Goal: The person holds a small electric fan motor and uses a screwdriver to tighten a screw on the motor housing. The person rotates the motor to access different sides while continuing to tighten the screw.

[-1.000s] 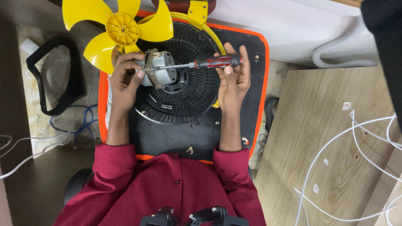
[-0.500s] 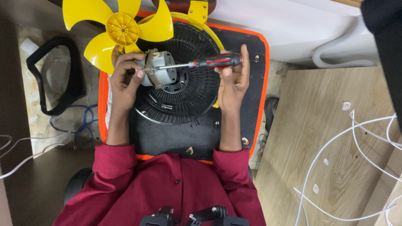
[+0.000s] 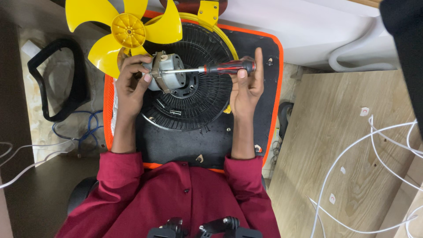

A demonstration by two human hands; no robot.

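The left hand (image 3: 132, 77) covers the near side of the grey fan motor (image 3: 165, 72), fingers clamped around its casing, so the joint with the yellow fan blade (image 3: 125, 28) behind it is hidden — the blade's top is cut off by the frame edge. The right hand (image 3: 246, 83) grips the red-and-black handle of a screwdriver (image 3: 220, 68), fingers closed on it, index finger raised; its shaft lies level, tip at the motor. Beneath sits a black wire fan grille (image 3: 198, 97) on an orange-edged black mat (image 3: 273, 57). Small white stickers (image 3: 364, 111) dot the wooden board (image 3: 343, 154) — too small to read.
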